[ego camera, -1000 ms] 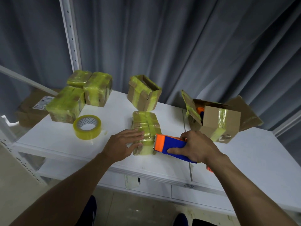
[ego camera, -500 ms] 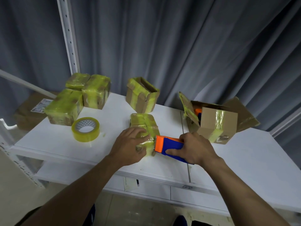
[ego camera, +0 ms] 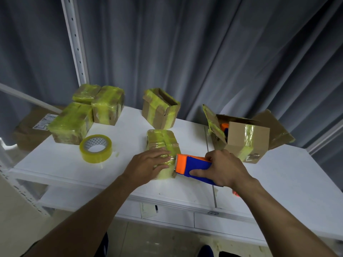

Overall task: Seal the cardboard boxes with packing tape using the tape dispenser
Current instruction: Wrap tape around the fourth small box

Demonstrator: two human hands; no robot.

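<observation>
A small cardboard box (ego camera: 163, 143) wrapped in yellowish tape lies at the middle of the white table (ego camera: 297, 179). My left hand (ego camera: 148, 163) rests flat on its near end, fingers straight. My right hand (ego camera: 224, 168) grips the orange and blue tape dispenser (ego camera: 192, 167), whose toothed front edge touches the box's right side. The dispenser's rear is hidden under my right hand.
A loose roll of yellow tape (ego camera: 96, 148) lies left of the box. Three taped boxes (ego camera: 89, 115) stand at the back left, an open-topped box (ego camera: 160, 108) behind the middle, an open box with spread flaps (ego camera: 245, 140) at the right. Grey curtain behind.
My left hand has flattened on the box's near end, having curled over it half a second ago. The dispenser stays against the box's right side; the camera has shifted slightly.
</observation>
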